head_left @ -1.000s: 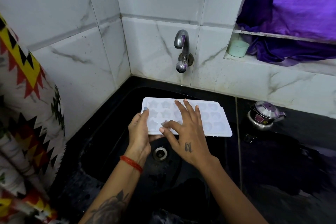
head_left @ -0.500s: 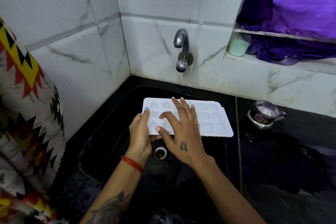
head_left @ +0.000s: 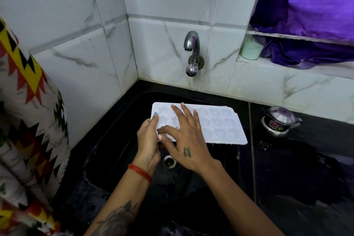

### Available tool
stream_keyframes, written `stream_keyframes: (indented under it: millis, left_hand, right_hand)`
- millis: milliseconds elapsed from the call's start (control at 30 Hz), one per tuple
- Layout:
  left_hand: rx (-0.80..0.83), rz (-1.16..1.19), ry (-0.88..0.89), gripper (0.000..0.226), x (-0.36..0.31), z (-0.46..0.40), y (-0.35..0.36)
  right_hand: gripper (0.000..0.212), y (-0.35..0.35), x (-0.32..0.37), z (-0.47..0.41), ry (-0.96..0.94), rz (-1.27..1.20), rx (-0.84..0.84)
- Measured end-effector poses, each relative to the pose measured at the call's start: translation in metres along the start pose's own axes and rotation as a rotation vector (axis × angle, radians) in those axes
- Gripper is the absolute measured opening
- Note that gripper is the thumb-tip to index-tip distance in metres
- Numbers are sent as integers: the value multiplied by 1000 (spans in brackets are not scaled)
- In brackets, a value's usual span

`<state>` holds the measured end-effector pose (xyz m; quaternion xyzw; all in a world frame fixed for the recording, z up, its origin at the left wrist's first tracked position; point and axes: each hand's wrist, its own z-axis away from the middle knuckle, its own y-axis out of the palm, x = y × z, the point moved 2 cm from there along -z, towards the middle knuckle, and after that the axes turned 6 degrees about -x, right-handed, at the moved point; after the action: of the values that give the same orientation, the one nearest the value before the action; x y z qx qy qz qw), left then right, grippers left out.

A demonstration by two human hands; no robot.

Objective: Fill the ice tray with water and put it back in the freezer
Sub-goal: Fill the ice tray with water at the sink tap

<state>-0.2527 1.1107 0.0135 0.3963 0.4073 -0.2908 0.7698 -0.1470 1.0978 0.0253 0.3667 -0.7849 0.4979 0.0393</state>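
Over the black sink (head_left: 122, 140), left hand (head_left: 147, 140) grips the ice tray (head_left: 220, 124); right hand (head_left: 183, 140) fingers (head_left: 186, 114) lie spread flat on it.

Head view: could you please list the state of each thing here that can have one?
Ice tray: held level over the sink, upright; water in the cells cannot be told.
Left hand: grips the tray's left end.
Right hand: fingers spread flat on the tray.
Tap: no water running.
Sink: wet, drain uncovered.
Toy cooker: upright, lid on.
Green cup: upright on the ledge.
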Motion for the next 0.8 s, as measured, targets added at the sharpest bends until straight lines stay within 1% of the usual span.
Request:
stream_keyframes:
  millis: [100, 267, 567, 700, 733, 800]
  left_hand:
    - [0, -3, 0, 19, 0, -1, 0]
    - [6, 3, -7, 18, 0, 0, 0]
    - [8, -2, -17, 19, 1, 1, -1]
    - [12, -13, 2, 19, 2, 0, -1]
    - [16, -22, 3, 19, 3, 0, -1]
    - [19, -25, -7, 19, 3, 1, -1]
  right_hand:
    - [38, -1, 1, -1, -3, 18, 24]
    - [36, 0, 1, 1, -15, 39, 20]
    - [38, 0, 0, 1, -15, 48, 24]
    - [30, -1, -2, 2, -10, 5, 31]
    - [35, -3, -3, 3, 0, -23, 37]
    - [54, -11, -8, 2, 37, -38, 48]
